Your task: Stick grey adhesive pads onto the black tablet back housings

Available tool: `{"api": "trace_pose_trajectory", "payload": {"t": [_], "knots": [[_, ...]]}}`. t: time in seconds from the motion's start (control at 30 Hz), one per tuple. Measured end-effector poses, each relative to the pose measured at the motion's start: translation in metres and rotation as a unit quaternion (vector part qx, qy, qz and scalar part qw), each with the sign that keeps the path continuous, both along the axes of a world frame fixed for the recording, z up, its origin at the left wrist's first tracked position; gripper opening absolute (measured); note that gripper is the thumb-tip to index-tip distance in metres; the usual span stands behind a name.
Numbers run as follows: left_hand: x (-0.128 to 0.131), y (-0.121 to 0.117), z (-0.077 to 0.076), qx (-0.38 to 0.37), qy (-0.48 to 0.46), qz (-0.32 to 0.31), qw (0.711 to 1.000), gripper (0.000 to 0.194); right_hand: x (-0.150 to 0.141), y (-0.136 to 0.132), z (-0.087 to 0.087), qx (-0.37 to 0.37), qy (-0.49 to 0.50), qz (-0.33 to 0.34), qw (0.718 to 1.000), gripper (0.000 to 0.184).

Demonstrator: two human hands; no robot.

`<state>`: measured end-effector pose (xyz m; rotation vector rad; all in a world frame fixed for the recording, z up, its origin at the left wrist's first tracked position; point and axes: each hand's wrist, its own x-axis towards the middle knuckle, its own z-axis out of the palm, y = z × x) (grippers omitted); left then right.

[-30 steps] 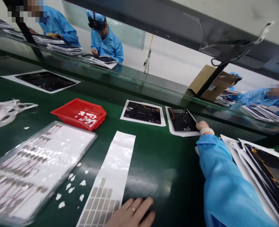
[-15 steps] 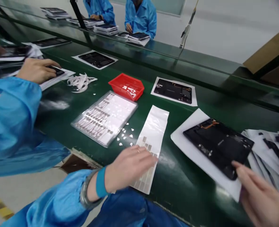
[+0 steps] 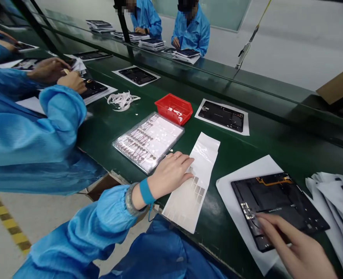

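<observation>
My left hand (image 3: 170, 173) is over a white strip of sticker sheet (image 3: 205, 149), thumb and fingers apart at its upper rows of small grey squares. Nothing shows held in it. Fingertips of my right hand (image 3: 293, 244) are pinched together over the left end of a black tablet housing (image 3: 279, 201), beside silvery parts. Whatever they hold is too small or hidden to name. An orange flex cable (image 3: 272, 181) runs along the housing's far edge. Under the housing lies a white paper sheet (image 3: 229, 190).
Left of the strip lies a clear tray (image 3: 168, 135) with rows of small wired round parts. Behind it are a red bin (image 3: 171, 101) and another housing (image 3: 220, 115). White peeled strips (image 3: 122, 100) lie farther left. Papers (image 3: 331, 193) are piled right. A co-worker's sleeve (image 3: 61, 104) is close left.
My right hand has moved from the housing's near right corner to its left end, and the housing has turned. My left hand has moved up the sticker strip. The view has shifted left.
</observation>
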<state>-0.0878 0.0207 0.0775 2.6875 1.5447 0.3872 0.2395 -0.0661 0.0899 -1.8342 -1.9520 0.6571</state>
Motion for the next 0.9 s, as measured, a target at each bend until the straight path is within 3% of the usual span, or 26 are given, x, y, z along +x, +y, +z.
{"api": "trace_pose_trajectory", "payload": {"t": [0.17, 0.33, 0.57, 0.77, 0.9], "knots": [[0.010, 0.020, -0.016, -0.039, 0.011, -0.002, 0.999, 0.015, -0.083, 0.062, 0.009, 0.050, -0.061, 0.181, 0.980, 0.023], [0.010, 0.021, -0.019, -0.024, -0.005, -0.015, 1.000, 0.012, -0.123, 0.094, -0.007, 0.079, -0.099, 0.208, 0.970, 0.018], [0.012, 0.009, -0.022, -0.016, -0.002, -0.048, 0.999, 0.009, -0.141, 0.100, -0.026, 0.064, -0.121, 0.217, 0.966, 0.014], [0.014, 0.009, -0.030, -0.012, 0.013, -0.014, 1.000, 0.009, -0.140, 0.099, -0.029, 0.072, -0.132, 0.216, 0.965, 0.015], [0.017, 0.008, -0.028, -0.005, 0.032, -0.021, 0.999, 0.015, -0.140, 0.100, -0.028, 0.070, -0.137, 0.215, 0.964, 0.014]]}}
